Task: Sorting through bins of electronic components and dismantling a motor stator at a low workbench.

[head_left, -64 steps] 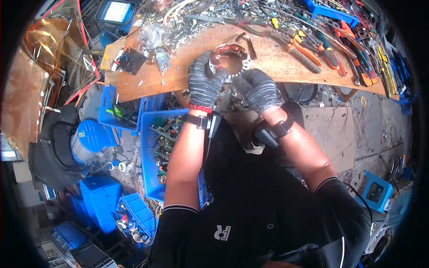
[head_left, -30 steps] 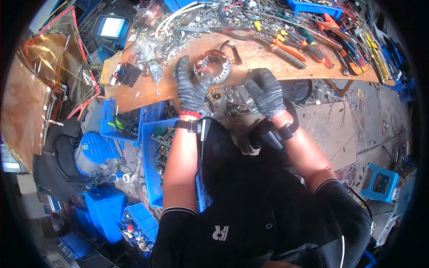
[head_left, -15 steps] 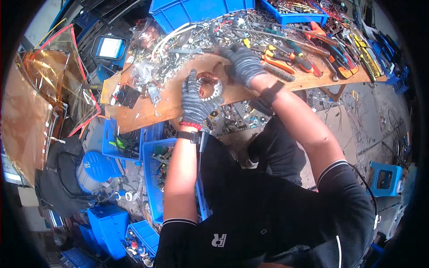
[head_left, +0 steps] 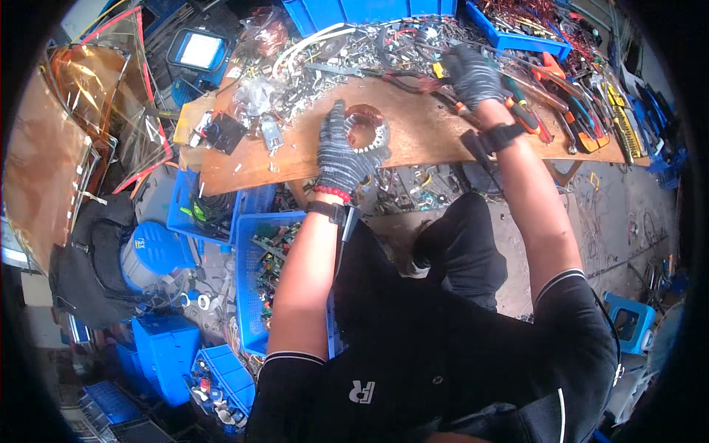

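A copper-wound stator ring (head_left: 381,138) with white teeth rests at the front part of the wooden tabletop. My left hand (head_left: 343,151), in a grey knitted glove, is closed around its left and near sides, thumb and fingers apart across the ring. My right hand (head_left: 474,76), gloved alike, is over the hand tools to the right of the ring. Its fingers are bent down and blurred, so what they touch is hidden. Dark pliers (head_left: 413,83) lie left of it, and screwdrivers with orange and green handles (head_left: 523,114) lie beside its wrist.
Loose metal scraps (head_left: 303,85) cover the back of the wooden table (head_left: 421,140). A blue bin (head_left: 369,9) and a blue tray (head_left: 517,37) stand behind them. Cutters with orange handles (head_left: 550,70) lie at right. A blue crate of circuit boards (head_left: 251,295) stands below left.
My right hand has moved away from the stator ring, to the right and back over the tools. The dark pliers now show on the table. My left hand stays on the ring; the view has shifted.
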The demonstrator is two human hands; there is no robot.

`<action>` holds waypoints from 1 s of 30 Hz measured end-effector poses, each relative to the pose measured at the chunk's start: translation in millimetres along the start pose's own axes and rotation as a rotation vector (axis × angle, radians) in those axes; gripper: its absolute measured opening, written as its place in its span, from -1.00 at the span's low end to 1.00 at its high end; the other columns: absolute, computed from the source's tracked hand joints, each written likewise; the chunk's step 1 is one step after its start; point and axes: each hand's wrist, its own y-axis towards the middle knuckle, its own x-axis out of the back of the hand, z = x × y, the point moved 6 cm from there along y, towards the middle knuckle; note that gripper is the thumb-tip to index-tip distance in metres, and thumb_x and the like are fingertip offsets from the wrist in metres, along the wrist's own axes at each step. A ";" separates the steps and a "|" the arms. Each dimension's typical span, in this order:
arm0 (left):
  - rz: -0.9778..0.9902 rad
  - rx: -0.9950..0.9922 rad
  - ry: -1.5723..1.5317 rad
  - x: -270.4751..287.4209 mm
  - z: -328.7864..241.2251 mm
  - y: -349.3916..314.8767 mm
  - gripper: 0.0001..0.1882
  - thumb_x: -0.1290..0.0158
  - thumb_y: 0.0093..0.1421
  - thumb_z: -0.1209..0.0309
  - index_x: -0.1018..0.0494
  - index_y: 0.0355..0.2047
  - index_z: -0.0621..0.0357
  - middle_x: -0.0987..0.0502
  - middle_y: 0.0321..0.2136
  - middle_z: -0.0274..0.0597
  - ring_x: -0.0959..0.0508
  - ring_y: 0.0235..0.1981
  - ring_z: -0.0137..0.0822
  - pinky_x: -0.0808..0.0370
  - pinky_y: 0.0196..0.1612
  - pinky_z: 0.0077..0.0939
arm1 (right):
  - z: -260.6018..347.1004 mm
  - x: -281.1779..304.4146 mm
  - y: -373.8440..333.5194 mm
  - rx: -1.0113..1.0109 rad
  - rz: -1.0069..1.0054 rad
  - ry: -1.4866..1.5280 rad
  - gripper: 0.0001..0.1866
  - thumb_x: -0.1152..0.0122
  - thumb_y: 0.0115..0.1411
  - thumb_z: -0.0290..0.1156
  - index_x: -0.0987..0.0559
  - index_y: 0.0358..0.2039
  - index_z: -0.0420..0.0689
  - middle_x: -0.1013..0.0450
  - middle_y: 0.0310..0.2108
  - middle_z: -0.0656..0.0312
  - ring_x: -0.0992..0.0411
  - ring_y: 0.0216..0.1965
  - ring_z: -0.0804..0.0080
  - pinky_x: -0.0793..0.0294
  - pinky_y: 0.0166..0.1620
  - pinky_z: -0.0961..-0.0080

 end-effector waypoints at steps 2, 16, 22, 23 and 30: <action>-0.036 0.053 0.081 1.3 0.4 0.4 0.37 -0.64 -0.35 0.09 -0.15 0.40 0.37 -0.40 0.19 0.14 -0.42 0.21 0.09 -0.42 0.28 -0.06 | -28.1 18.5 -12.3 -0.066 -0.089 0.287 -0.59 -0.10 0.37 -0.09 -0.69 -0.04 -0.12 -0.63 -0.09 -0.15 -0.57 0.01 -0.12 -0.50 0.11 0.12; -0.002 0.075 -0.594 1.7 -99.2 -102.0 -0.37 -0.33 0.24 0.43 -0.39 0.29 0.26 -0.52 0.12 -0.12 -0.56 0.02 -0.31 -0.55 0.11 -0.32 | 9.9 27.2 -187.8 -0.105 -0.111 0.608 -0.73 -0.14 0.38 -0.36 -0.68 -0.05 -0.22 -0.60 -0.18 -0.03 -0.57 -0.19 0.14 -0.57 -0.10 0.25; 0.136 0.193 -0.653 -39.1 -108.3 -135.7 -0.57 -0.20 0.35 0.49 -0.48 0.21 0.22 -0.62 0.00 -0.23 -0.58 -0.02 -0.36 -0.53 0.11 -0.35 | 52.5 -3.4 -234.1 -0.048 0.116 0.688 -0.71 -0.20 0.29 -0.37 -0.64 -0.01 -0.15 -0.55 -0.08 -0.07 -0.54 -0.09 -0.13 -0.55 -0.05 0.10; 0.071 0.044 -0.360 -28.6 -109.2 -133.9 -0.58 -0.19 0.32 0.55 -0.50 0.18 0.21 -0.64 -0.01 -0.19 -0.61 -0.04 -0.28 -0.54 0.11 -0.31 | 52.1 -11.3 -239.7 -0.130 0.194 0.791 -0.69 -0.21 0.28 -0.38 -0.63 0.01 -0.14 -0.55 -0.09 -0.06 -0.54 -0.08 -0.13 -0.55 -0.04 0.09; 0.087 -0.203 -0.004 -18.1 -109.9 -133.4 -0.57 -0.36 0.13 0.50 -0.54 0.01 0.12 -0.65 -0.19 -0.16 -0.64 -0.15 -0.18 -0.59 -0.02 -0.25 | 40.5 -7.4 -247.5 -0.073 0.320 0.886 -0.69 -0.32 0.20 -0.42 -0.59 -0.04 -0.18 -0.53 -0.13 0.03 -0.50 -0.09 0.00 -0.51 -0.01 0.21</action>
